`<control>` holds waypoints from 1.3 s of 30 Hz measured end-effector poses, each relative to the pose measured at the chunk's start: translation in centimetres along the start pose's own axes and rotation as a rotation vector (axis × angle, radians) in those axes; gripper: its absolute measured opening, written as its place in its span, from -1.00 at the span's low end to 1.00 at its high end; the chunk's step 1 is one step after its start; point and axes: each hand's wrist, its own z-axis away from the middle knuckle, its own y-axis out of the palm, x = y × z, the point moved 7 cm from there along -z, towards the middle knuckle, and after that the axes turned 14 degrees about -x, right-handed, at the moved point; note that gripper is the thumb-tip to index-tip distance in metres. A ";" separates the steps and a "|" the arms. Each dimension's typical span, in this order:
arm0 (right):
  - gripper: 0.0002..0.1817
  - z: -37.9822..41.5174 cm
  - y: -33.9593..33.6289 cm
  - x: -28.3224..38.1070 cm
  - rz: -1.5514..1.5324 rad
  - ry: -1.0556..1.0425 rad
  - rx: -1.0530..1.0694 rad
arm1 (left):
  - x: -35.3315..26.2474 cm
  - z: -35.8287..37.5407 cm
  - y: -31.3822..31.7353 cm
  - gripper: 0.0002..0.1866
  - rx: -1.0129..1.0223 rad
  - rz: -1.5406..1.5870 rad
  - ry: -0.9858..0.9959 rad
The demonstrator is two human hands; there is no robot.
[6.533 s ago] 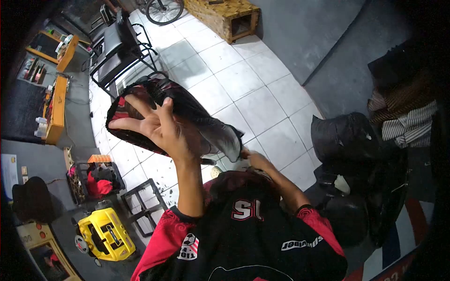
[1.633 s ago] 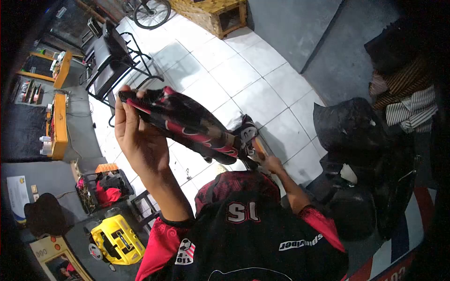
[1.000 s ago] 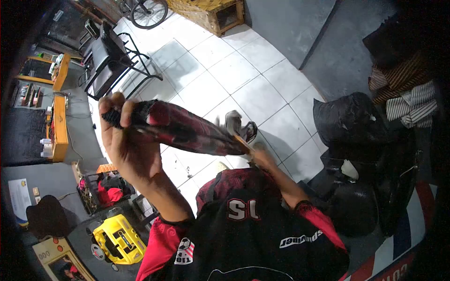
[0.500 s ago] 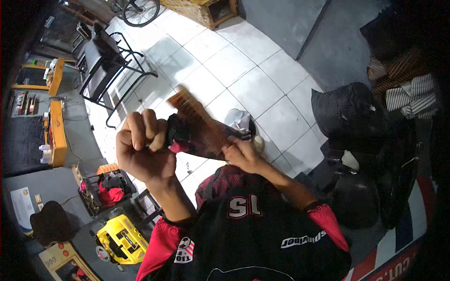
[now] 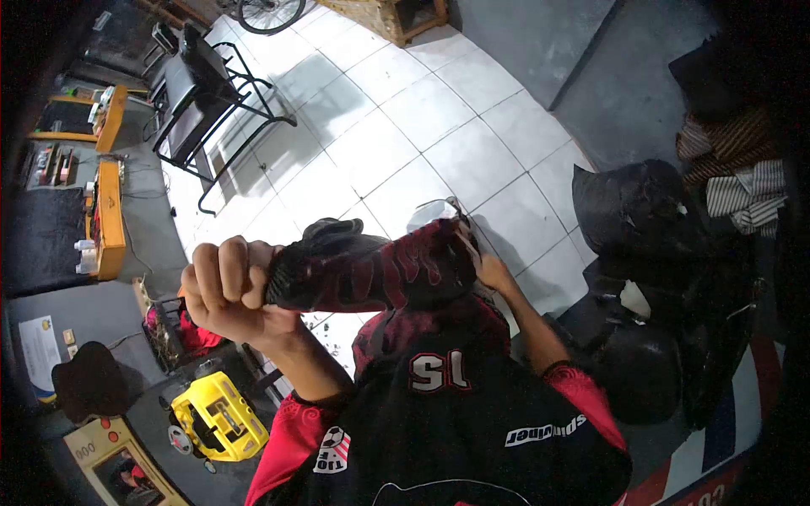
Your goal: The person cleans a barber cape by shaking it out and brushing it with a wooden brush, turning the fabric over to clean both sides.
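Note:
A black shoe (image 5: 371, 274) with dark red markings lies sideways across the front of my chest. My left hand (image 5: 232, 287) is closed on its left end, knuckles upward. A dark loop of the shoe (image 5: 333, 228) stands up on its upper edge. At the shoe's right end is my right hand (image 5: 488, 268), its fingers bent and partly covered by the shoe. What lies in the right hand is hidden. The brown, brush-like piece seen earlier does not show.
A black-framed chair (image 5: 198, 101) stands on the white tiled floor (image 5: 405, 126). A yellow toy car (image 5: 221, 416) is at lower left, below a crate with red cloth (image 5: 196, 329). Orange shelves (image 5: 108, 219) line the left wall. To the right are a black cushion (image 5: 629, 207) and striped cloth (image 5: 747, 201).
The shoe has turned to show its patterned upper and now lies more level. My left hand has moved slightly left and down, my right hand right. The brown brush-like piece has gone from sight.

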 end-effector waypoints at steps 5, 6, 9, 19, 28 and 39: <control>-0.59 2.5 -7.6 13.2 -0.999 -0.132 0.231 | 1.2 0.5 2.0 -0.48 0.265 -0.236 -0.110; -0.58 3.5 -9.4 15.4 -1.073 -0.141 0.234 | 1.4 0.6 2.4 -0.48 0.314 -0.238 -0.130; -0.51 6.4 -12.7 19.9 -1.393 -0.088 0.335 | 1.7 1.0 3.2 -0.47 0.435 -0.204 -0.192; -0.59 1.5 -2.1 8.2 0.031 -0.169 0.022 | 1.0 1.2 3.6 -0.54 0.464 -0.063 -0.102; -0.58 0.4 -6.7 4.9 -0.087 -0.024 -0.125 | 0.6 1.0 2.1 -0.52 0.331 -0.146 -0.063; -0.58 6.4 -3.8 17.2 -0.703 -0.042 0.494 | 1.4 1.5 3.3 -0.55 0.498 -0.010 -0.161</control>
